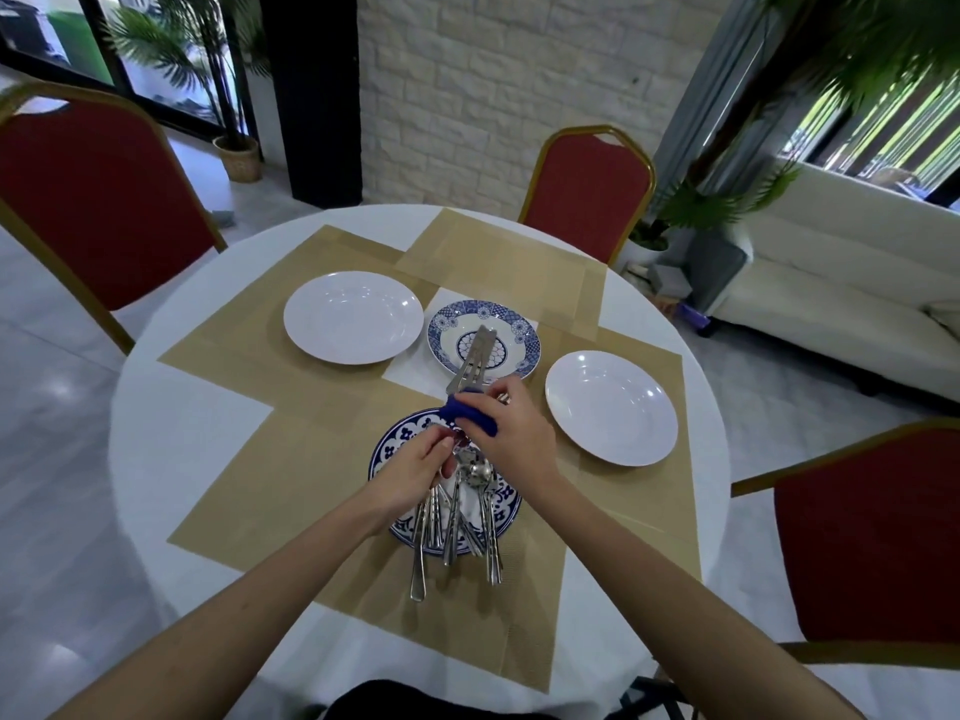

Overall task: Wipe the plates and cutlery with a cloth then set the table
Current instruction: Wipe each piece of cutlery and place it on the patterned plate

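Two bare forearms reach in from the near edge over the round, white-clothed counter [171, 407]. The right hand [511, 433] is closed round a crumpled dark-blue cloth [470, 410]. The left hand [413, 467], fingers curled, pinches what seems to be the near end of a slim steel piece [456, 443] that runs up into the cloth, most of it hidden. Directly beneath both hands a blue-and-white patterned plate [384, 454] carries a loose heap of steel cutlery [452, 527], its handles overhanging the near rim onto a tan woven placemat [291, 459]. Just beyond the cloth, a few flat steel pieces [478, 350] appear to lie in a second blue-and-white patterned plate [524, 350]. The wiping step looks to be under way, with much of the heap left. The next move calls for drawing the piece clear of the cloth and laying it with the others without nudging the far plate's rim. A plain white round plate [353, 317] sits far left and another [610, 407] to the right, each on a mat. Bare mat at near left and at the far side offers setting room.
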Available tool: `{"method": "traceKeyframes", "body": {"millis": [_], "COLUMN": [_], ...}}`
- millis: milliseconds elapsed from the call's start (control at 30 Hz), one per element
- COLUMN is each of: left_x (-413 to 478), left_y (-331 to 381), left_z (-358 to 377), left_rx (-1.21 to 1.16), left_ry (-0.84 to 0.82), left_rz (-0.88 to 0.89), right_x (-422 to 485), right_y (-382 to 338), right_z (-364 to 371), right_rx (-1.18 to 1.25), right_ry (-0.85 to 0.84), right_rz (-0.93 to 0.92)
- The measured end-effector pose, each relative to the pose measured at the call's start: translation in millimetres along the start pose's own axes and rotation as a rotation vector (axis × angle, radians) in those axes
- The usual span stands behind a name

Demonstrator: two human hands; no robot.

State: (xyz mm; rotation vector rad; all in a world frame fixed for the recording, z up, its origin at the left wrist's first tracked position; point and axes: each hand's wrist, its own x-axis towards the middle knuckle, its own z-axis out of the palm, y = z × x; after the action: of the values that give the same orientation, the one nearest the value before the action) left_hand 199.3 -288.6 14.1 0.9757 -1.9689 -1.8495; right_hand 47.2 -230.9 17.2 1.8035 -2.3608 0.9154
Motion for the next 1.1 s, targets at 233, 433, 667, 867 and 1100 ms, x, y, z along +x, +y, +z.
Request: {"method": "traceKeyframes", "body": {"millis": [233, 433, 667, 867, 1100], "left_x": [-1.7, 6.4, 0.6, 24.7, 29.0], "left_y": [-2.2, -13.2, -9.0, 5.7, 13.0], "left_z": [-4.3, -21.9, 14.3, 26.2, 0.8], "left_rx": [0.049, 0.544, 0.689, -0.383, -0.382], "left_ry": [-0.059, 0.038, 0.460, 0.411, 0.517], "left_rz": [-0.003, 0.025, 0.284, -0.229, -0.190], "right_x": [25.0, 12.3, 9.4, -4.3, -9.1], "right_y": [17.1, 23.2, 5.6, -14.8, -20.0], "right_z": [-20.2, -22.0, -1.9, 9.5, 10.7], "right_rx": [0.625, 1.114, 1.301, 1.347, 1.081], "right_ry": [-0.080, -0.119, 0.123, 0.083, -0.122], "right_rz": [0.623, 0.916, 1.138, 1.112, 0.956]}}
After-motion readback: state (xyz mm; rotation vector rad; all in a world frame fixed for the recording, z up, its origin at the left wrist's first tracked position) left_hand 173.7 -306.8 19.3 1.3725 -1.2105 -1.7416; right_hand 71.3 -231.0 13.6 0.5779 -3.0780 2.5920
